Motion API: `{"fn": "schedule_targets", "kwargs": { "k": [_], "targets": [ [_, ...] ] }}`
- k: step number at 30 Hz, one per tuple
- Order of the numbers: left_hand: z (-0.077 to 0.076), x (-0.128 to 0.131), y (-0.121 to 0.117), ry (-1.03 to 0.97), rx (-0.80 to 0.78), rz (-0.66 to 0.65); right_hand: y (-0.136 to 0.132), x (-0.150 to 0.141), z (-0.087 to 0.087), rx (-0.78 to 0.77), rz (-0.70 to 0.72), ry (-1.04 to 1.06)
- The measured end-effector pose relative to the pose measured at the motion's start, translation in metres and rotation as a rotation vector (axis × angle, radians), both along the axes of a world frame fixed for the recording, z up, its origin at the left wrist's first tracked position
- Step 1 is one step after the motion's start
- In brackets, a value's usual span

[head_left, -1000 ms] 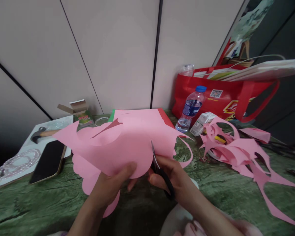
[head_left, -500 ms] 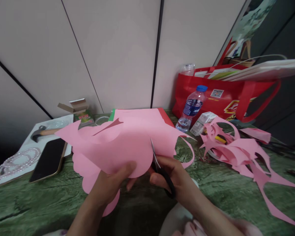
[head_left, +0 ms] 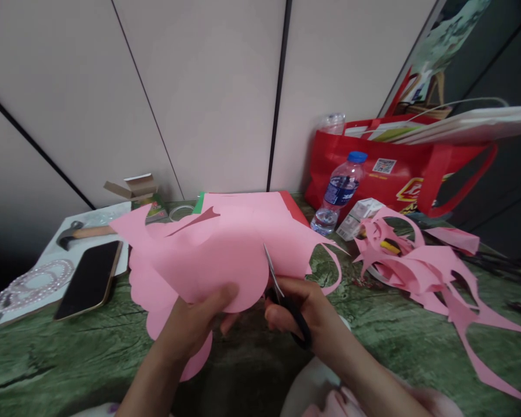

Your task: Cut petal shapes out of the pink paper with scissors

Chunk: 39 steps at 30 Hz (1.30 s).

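A large sheet of pink paper point(head_left: 217, 255) with curved, scalloped edges is held up above the table. My left hand point(head_left: 204, 313) grips its lower edge, thumb on top and fingers underneath. Scissors point(head_left: 296, 318) with black handles sit in my right hand point(head_left: 312, 307), fingers wrapped round the loops. Their blades lie at the rounded cut edge of the paper, right of my left thumb. Several round lobes of pink paper hang down on the left, partly behind my left wrist.
Pink scraps point(head_left: 434, 266) lie on the green table point(head_left: 243, 376) at right. Behind them stand a water bottle point(head_left: 339, 191), a small white box point(head_left: 358, 217) and a red bag point(head_left: 399, 162). At left are a phone point(head_left: 89, 281), a hammer point(head_left: 84, 231), pearl strands point(head_left: 32, 284) and an opened box point(head_left: 143, 194).
The left tip of the pink paper has shifted slightly right. Both hands keep nearly the same place and hold, and the scissors stay at the curved edge.
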State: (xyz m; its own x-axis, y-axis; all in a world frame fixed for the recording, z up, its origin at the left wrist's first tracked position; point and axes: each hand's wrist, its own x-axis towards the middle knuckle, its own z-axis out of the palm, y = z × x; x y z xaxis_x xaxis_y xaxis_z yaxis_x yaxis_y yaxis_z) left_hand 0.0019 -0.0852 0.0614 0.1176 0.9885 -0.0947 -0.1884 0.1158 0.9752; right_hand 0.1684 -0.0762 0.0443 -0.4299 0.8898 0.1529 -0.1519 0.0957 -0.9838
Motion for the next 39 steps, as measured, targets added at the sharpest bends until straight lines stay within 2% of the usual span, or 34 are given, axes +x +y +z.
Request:
{"fn": "schedule_targets", "kwargs": {
  "k": [10,14,17,19,21,29,39],
  "targets": [
    [0.002,0.001,0.001,-0.056,-0.027,0.034,-0.001,0.000,0.002,-0.072,-0.013,-0.021],
    [0.001,0.008,0.001,-0.078,0.038,0.181,-0.002,-0.001,0.001,-0.074,-0.026,-0.022],
    [-0.001,0.015,-0.002,0.127,0.089,0.243,-0.002,-0.004,0.001,-0.084,-0.008,0.000],
    [0.000,0.019,-0.006,0.358,0.043,0.266,-0.002,-0.006,0.002,-0.104,0.014,-0.008],
    [0.000,0.021,-0.008,0.456,-0.001,0.280,-0.002,-0.007,0.003,-0.128,0.017,-0.019],
    [-0.004,0.016,-0.006,0.345,-0.057,0.196,0.000,-0.005,0.006,-0.085,0.028,0.059],
    [-0.013,0.015,-0.005,0.225,-0.062,0.256,-0.001,-0.004,0.003,-0.087,0.053,0.067]
  ]
}}
